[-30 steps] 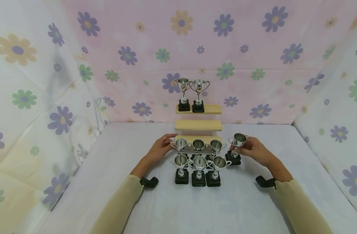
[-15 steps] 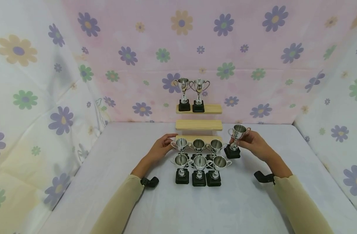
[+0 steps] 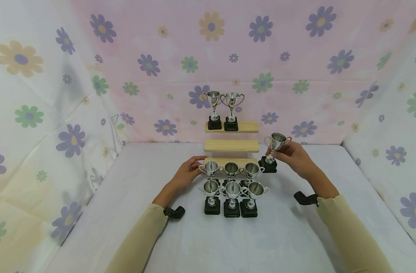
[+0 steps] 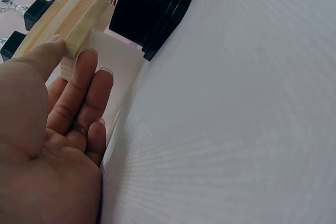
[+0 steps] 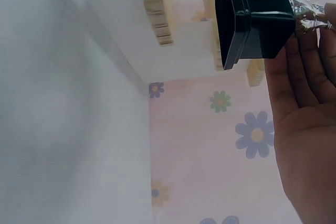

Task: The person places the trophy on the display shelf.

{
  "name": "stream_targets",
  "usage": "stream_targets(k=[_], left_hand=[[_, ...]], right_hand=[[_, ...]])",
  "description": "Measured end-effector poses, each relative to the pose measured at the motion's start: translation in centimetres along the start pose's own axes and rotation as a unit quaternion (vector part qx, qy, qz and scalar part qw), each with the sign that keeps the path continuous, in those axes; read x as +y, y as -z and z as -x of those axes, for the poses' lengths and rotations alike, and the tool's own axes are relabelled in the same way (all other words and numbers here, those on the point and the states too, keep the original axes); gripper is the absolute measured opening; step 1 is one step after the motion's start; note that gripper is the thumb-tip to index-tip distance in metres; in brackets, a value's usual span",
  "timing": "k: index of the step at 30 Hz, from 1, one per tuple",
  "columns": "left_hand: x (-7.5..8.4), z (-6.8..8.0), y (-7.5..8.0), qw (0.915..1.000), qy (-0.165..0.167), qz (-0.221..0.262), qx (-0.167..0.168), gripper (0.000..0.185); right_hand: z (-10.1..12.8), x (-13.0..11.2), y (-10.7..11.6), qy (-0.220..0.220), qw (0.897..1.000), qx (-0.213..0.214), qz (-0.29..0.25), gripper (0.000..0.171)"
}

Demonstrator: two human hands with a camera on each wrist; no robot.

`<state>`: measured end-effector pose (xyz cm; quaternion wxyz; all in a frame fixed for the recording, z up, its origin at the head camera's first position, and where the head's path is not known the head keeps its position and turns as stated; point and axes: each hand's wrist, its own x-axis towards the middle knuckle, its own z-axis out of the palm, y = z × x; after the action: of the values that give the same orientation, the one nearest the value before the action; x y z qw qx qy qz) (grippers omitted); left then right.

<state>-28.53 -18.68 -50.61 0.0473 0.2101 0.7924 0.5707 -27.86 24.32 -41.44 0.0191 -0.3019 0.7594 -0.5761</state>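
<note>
My right hand (image 3: 298, 161) grips a small silver trophy cup (image 3: 277, 142) by its stem, lifted beside the right end of a tiered wooden shelf (image 3: 231, 146). The cup's black base (image 5: 254, 17) overlaps the shelf planks in the right wrist view. My left hand (image 3: 185, 174) holds the shelf's left end, its thumb on the plank (image 4: 84, 30) and fingers under it; part of that grip is hidden. Two trophies, a left one (image 3: 214, 110) and a right one (image 3: 231, 111), stand on the top tier. Several matching trophies stand in two rows at the shelf's front.
The nearest row on the white cloth includes a left trophy (image 3: 211, 197), a middle trophy (image 3: 232, 199) and a right trophy (image 3: 251, 199). Behind it, another row overlaps the lowest tier. A flowered curtain (image 3: 173, 94) hangs behind the shelf, with more fabric at both sides.
My right hand has raised the trophy cup and carried it away from me, from beside the trophy rows to about the middle tier's height. The left hand has stayed at the shelf.
</note>
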Motion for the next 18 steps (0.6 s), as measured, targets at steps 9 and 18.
stream_targets(k=[9,18], left_hand=[[-0.1,0.0,0.0,1.0000,0.000,-0.002,0.002,0.047],[-0.2,0.0,0.0,1.0000,0.000,-0.005,0.004,0.047]], right_hand=[[-1.3,-1.4,0.7,-0.009,1.000,0.023,0.019,0.023],[-3.0,-2.4,1.2,-0.042,0.996,0.055,0.048,0.024]])
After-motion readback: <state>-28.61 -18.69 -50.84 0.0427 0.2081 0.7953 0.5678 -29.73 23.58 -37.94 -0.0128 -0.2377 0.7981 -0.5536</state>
